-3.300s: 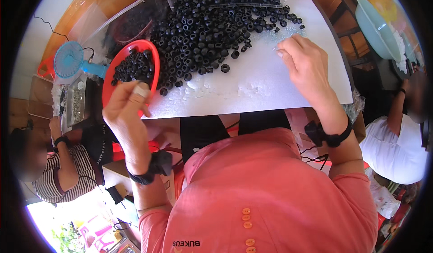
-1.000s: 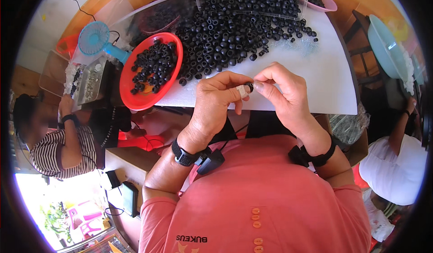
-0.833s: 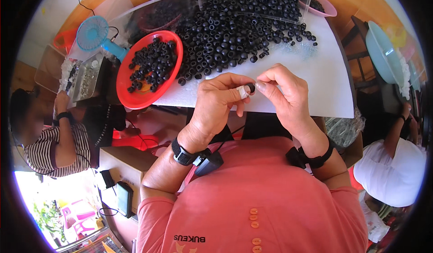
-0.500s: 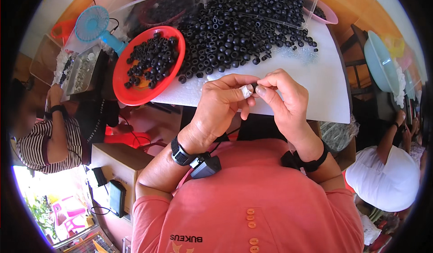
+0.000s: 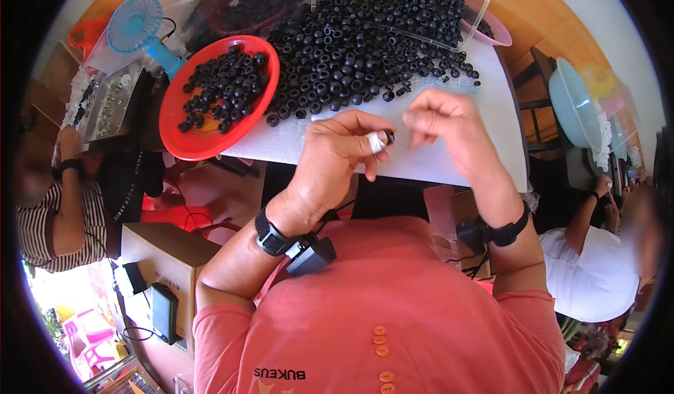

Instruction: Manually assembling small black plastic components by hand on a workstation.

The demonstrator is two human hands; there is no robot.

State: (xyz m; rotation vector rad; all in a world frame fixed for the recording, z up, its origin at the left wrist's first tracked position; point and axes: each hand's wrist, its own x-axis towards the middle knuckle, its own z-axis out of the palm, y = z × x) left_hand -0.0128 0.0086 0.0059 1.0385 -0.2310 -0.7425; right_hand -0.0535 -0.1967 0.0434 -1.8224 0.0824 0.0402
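My left hand [image 5: 337, 152], with white tape around its thumb, pinches a small black bead [image 5: 390, 137] between thumb and forefinger above the table's front edge. My right hand [image 5: 449, 123] is a little apart to the right, its fingers curled toward the thumb and slightly blurred. Whether something tiny is in them is too small to make out. Beyond the hands lies a large pile of black beads [image 5: 344, 64] with round holes. Small clear glittering pieces [image 5: 430, 83] lie at its right edge, just past my right hand. A red plate [image 5: 168, 123] at the left holds more black beads.
Both hands are over a white tabletop [image 5: 484, 141]. A clear plastic bin [image 5: 484, 15] borders the pile, with a pink bowl [image 5: 500, 34] beside it. A blue fan [image 5: 137, 25] stands far left. A striped-sleeved person [image 5: 63, 211] sits left, a white-shirted person [image 5: 590, 267] right.
My right hand has drawn away from my left, to the right, where before their fingertips met at the bead. My left hand still pinches the bead. The whole view has shifted slightly.
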